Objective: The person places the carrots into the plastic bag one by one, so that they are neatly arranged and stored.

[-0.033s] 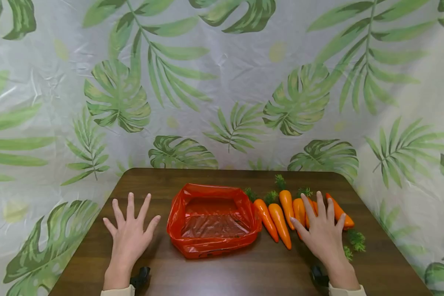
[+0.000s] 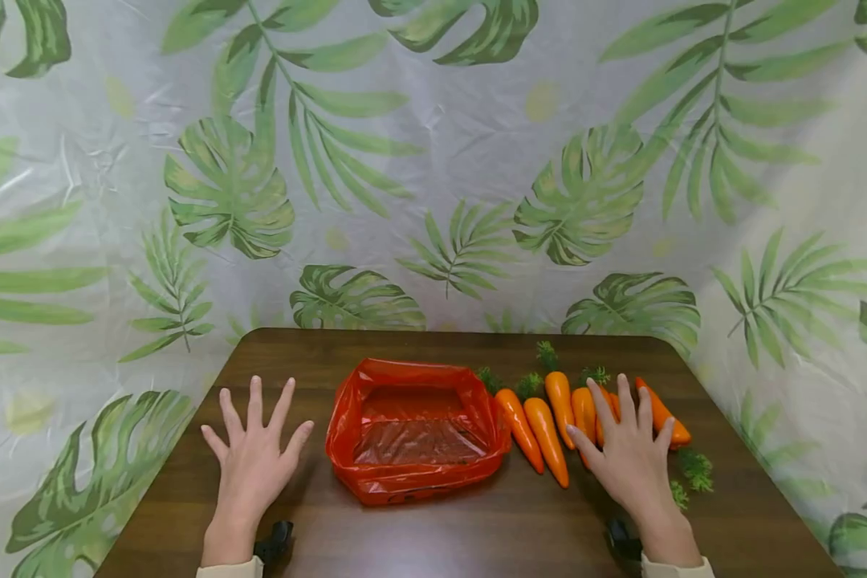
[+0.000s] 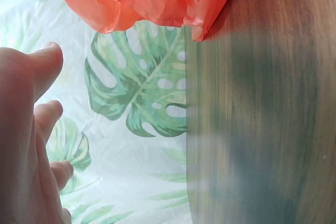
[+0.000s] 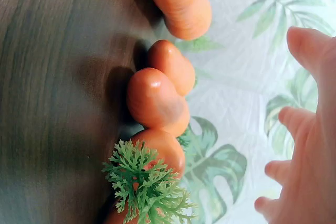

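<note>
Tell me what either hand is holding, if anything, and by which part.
Nothing is held: the left hand and right hand are spread open, touching neither the red bag nor the carrots.

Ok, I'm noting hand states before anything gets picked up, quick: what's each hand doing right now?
Left hand: open, spread wide, holding nothing.
Right hand: open, spread wide, holding nothing.

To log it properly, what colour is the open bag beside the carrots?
The bag is red; the head view shows it best.
</note>
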Demonstrator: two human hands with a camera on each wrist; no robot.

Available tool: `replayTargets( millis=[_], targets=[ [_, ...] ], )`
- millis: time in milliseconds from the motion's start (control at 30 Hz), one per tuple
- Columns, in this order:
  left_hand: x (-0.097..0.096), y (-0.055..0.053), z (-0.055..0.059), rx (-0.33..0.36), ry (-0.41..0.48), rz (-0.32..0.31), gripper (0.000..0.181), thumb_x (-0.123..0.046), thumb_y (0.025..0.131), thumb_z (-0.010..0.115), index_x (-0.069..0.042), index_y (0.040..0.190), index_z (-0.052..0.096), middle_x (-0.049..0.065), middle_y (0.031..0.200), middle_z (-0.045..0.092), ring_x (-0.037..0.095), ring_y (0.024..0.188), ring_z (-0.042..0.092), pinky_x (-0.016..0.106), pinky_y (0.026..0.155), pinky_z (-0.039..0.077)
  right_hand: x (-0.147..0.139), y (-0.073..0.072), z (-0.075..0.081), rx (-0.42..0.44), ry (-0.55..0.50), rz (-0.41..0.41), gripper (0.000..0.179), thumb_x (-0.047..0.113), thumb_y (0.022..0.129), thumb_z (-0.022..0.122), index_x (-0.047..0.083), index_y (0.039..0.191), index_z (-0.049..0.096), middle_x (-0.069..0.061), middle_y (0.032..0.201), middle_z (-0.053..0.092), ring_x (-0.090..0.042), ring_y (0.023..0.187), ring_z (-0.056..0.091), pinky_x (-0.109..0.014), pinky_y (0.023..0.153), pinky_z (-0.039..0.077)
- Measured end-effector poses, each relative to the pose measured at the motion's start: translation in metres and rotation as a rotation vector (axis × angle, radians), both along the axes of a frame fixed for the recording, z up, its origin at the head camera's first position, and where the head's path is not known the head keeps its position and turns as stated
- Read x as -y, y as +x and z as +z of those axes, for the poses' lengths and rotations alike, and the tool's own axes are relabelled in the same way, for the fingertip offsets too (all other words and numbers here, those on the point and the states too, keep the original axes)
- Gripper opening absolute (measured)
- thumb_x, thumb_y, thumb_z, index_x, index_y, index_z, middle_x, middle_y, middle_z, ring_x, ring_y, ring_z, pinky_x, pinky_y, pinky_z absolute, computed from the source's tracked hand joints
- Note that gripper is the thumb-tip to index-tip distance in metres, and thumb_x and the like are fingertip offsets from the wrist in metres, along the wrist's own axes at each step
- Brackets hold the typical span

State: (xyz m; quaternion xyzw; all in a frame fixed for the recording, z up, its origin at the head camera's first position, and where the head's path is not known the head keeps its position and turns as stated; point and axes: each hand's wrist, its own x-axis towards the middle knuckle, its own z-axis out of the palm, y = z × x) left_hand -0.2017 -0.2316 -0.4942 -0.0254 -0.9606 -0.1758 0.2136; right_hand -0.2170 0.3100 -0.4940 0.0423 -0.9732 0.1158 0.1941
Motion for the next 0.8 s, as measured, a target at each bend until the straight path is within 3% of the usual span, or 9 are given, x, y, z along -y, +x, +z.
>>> replayTargets(
  millis=[433,667,800],
  targets=[
    [-0.0025,0.0013,0.0004,0.008,0.007,-0.007,0.076,-0.058,0.099,0.051,-0.038,0.161,0.011,0.012,0.167,-0.009,0.044,0.144,-0.03,0.079,0.095,-0.021,-0.0018,0.0035,0.0018,0.003,-0.013,0.006,0.084,0.064,0.095,0.054,0.031,0.162,0.015,-0.011,0.168,-0.01,-0.047,0.149,-0.012,-0.08,0.097,-0.017],
    [-0.0039,0.0002,0.0005,0.008,0.04,-0.003,0.077,-0.056,0.099,0.052,-0.038,0.161,0.011,0.012,0.168,-0.009,0.044,0.144,-0.029,0.076,0.097,-0.023,-0.0011,0.0,0.0014,-0.014,-0.001,0.009,0.087,0.064,0.093,0.058,0.031,0.162,0.015,-0.011,0.168,-0.009,-0.047,0.149,-0.01,-0.083,0.098,-0.01],
    [-0.0068,-0.0016,0.0011,0.011,0.113,-0.025,0.075,-0.056,0.1,0.051,-0.038,0.161,0.012,0.013,0.168,-0.007,0.045,0.145,-0.026,0.081,0.097,-0.015,0.0002,-0.0016,0.0022,-0.025,-0.005,0.017,0.089,0.062,0.091,0.063,0.031,0.162,0.019,-0.015,0.168,-0.002,-0.05,0.148,-0.003,-0.084,0.099,-0.003]
  ],
)
